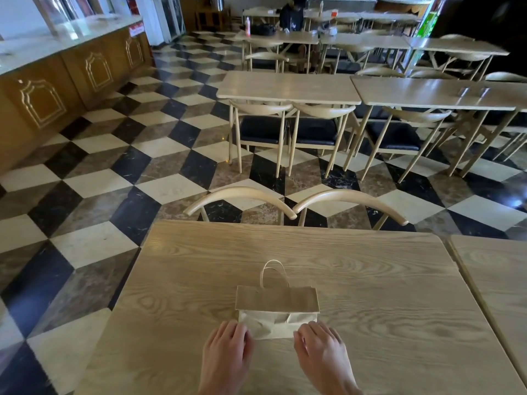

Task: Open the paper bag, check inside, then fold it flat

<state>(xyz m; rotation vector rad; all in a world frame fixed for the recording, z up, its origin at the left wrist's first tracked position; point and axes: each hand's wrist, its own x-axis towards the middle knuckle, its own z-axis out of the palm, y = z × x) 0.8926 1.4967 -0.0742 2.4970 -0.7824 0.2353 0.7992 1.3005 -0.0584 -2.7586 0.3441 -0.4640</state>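
A small brown paper bag [276, 302] lies flat on the wooden table [370, 295] in front of me, its twisted paper handles pointing away from me. The folded bottom flap of the bag faces me. My left hand [228, 349] rests palm down, its fingertips touching the near left corner of the flap. My right hand [320, 347] also lies palm down, with its fingertips at the near right corner. Neither hand grips the bag; the fingers are spread on the table.
Two curved chair backs [242, 195] stand at the table's far edge. A second table [496, 280] adjoins on the right. More tables and chairs fill the room beyond, with a seated person [292, 15] far back. A wooden counter [57, 89] runs along the left.
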